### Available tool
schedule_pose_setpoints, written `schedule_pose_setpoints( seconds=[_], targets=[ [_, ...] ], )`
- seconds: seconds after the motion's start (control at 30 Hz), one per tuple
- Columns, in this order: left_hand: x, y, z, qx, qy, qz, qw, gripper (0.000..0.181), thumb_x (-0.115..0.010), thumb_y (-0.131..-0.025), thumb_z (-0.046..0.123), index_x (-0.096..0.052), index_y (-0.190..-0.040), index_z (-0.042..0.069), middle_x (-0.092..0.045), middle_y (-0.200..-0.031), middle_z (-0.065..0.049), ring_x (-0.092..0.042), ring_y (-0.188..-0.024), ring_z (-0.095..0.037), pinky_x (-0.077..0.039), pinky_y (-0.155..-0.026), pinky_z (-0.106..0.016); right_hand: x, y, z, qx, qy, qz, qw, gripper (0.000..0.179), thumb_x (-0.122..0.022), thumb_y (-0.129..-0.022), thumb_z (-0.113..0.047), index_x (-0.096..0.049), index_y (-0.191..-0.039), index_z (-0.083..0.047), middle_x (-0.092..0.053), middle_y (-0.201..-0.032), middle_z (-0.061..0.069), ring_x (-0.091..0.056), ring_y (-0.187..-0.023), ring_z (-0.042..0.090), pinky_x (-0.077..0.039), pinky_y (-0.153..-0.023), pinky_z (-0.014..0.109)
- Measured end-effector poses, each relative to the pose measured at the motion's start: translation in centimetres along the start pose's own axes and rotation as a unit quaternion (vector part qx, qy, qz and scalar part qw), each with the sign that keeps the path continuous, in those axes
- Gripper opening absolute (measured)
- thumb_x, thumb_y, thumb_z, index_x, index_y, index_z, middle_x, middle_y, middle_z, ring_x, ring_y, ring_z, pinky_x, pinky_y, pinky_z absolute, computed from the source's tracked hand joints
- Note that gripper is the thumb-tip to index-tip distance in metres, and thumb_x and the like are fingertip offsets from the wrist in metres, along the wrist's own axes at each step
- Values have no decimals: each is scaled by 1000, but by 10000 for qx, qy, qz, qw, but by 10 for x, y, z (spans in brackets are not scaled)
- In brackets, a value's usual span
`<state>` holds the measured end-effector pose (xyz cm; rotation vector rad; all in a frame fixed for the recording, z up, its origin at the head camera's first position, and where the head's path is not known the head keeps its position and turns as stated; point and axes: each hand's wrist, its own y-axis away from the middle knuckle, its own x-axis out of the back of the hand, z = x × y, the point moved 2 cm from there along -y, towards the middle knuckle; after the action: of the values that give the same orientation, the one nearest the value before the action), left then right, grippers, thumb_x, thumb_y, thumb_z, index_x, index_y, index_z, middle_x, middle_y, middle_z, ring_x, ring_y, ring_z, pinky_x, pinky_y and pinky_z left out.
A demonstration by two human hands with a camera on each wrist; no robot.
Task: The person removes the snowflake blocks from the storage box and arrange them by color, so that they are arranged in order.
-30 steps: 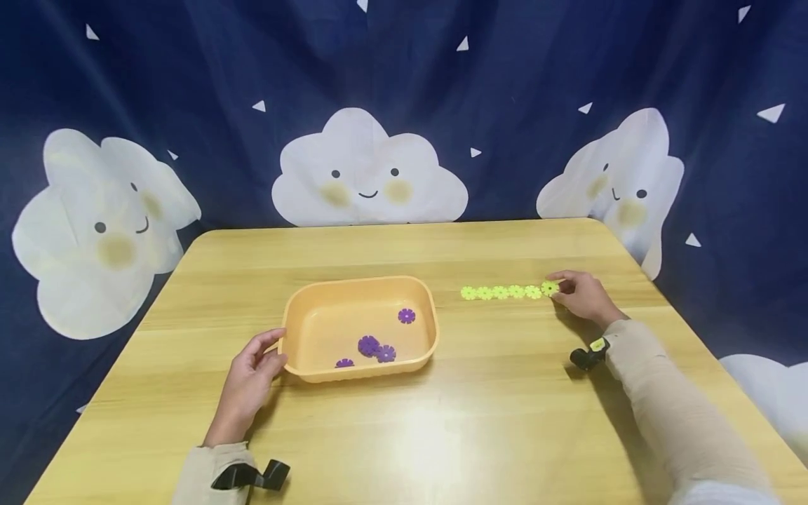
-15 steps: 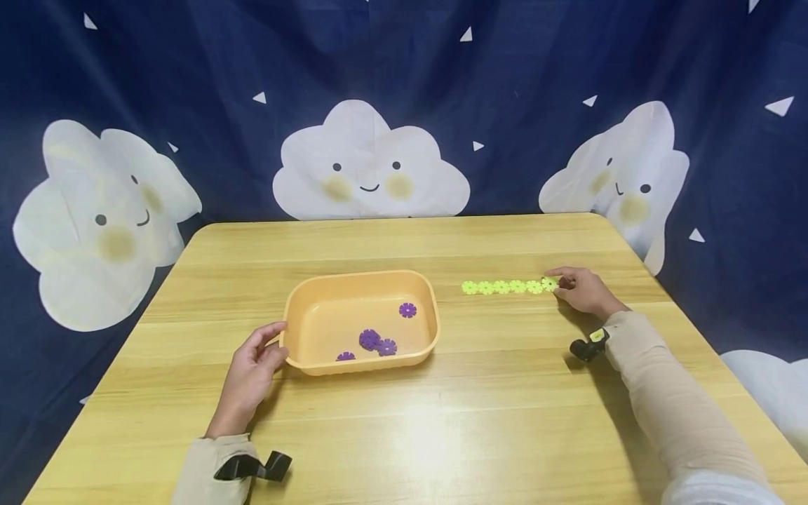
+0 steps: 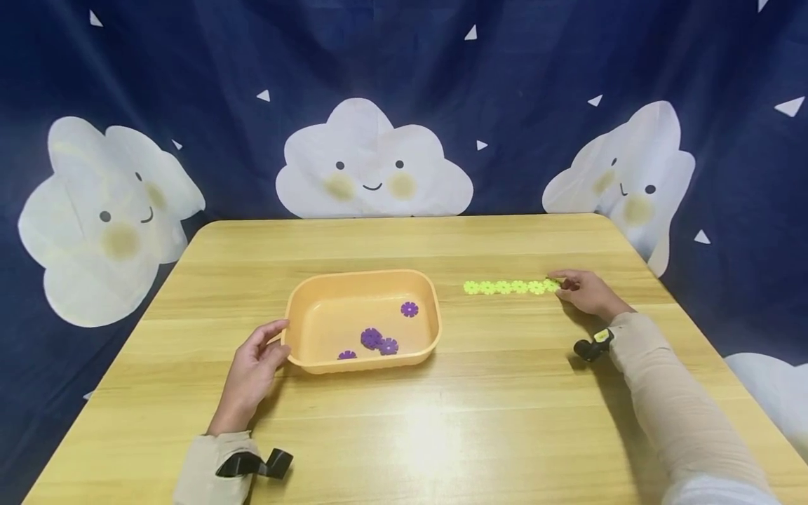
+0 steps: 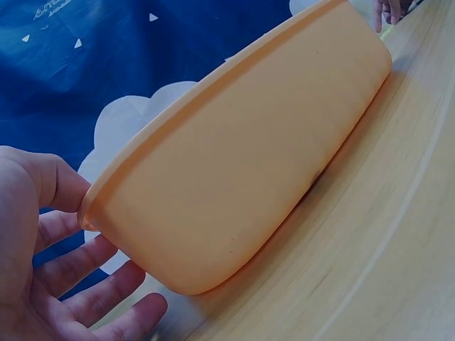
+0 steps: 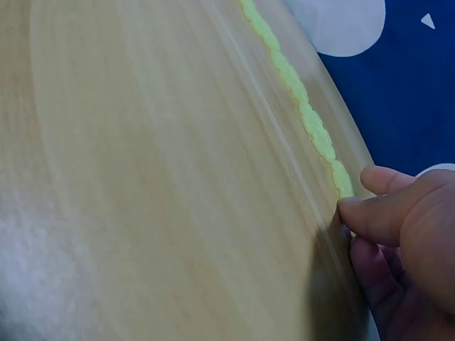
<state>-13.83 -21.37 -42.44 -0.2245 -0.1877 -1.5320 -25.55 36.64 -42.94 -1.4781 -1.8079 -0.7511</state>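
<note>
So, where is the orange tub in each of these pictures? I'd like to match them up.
Head: the orange tub sits left of centre on the table, the left hand at its left end.
Left wrist: it slants across the middle, up to the top right.
Right wrist: not in it; the right hand and yellow flower row show instead.
Shared landmark: the blue curtain.

The left hand [image 3: 249, 375] pinches between thumb [image 4: 62, 179] and forefinger [image 4: 57, 229], its other fingers [image 4: 106, 293] spread apart beside them. The right hand [image 3: 592, 294] pinches likewise, its remaining fingers [image 5: 375, 273] curled near the thumb.
</note>
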Motion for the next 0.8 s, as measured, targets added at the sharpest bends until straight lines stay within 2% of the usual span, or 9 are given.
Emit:
schedule_pose_setpoints(
  seconds=[0.13,0.23,0.33,0.43,0.57,0.8],
  targets=[
    [-1,-2,0,-32,20,14,10000,41,-52,-96,1,-47,-137,-1,-44,-141,-18,-55,-104,-4,-49,-82,-15,3,2,-2,-163,-334,-76,9993,44,-62,-94,-6,-51,-135,5,-60,-108,26,-56,-100,36,-48,-82,39],
    [-1,-2,1,-17,65,23,10000,41,-52,-96,1,-48,-137,-1,-44,-141,-18,-55,-104,-4,-49,-82,-14,4,4,-10,-167,-559,-45,9983,44,-60,-95,-6,-49,-136,5,-56,-117,31,-56,-106,43,-50,-85,41],
    [-1,-1,1,5,107,8,9999,41,-52,-96,0,-48,-137,-1,-44,-142,-18,-55,-104,-2,-49,-82,-14,3,4,-23,6,-607,64,9981,41,-58,-96,-5,-50,-133,7,-52,-124,34,-53,-111,49,-50,-90,49],
    [-1,-1,1,15,135,-30,9999,41,-52,-96,0,-47,-138,-1,-42,-143,-19,-55,-103,-1,-49,-81,-14,1,0,-39,195,-558,86,9982,38,-57,-96,-4,-51,-132,8,-51,-126,34,-52,-114,48,-49,-92,52],
    [-1,0,0,11,115,-38,9999,41,-51,-97,0,-47,-138,-1,-42,-143,-19,-56,-103,-2,-50,-81,-15,-1,-7,-61,329,-755,-90,9966,36,-54,-97,-3,-52,-131,7,-52,-126,32,-56,-111,44,-53,-86,46],
    [-1,0,0,-63,105,-26,9999,41,-51,-96,-1,-46,-137,-2,-42,-142,-19,-57,-102,-2,-51,-81,-17,-8,-21,-99,737,-1483,-411,9853,32,-46,-98,5,-52,-129,9,-52,-119,34,-61,-100,44,-56,-82,38]
  ],
)
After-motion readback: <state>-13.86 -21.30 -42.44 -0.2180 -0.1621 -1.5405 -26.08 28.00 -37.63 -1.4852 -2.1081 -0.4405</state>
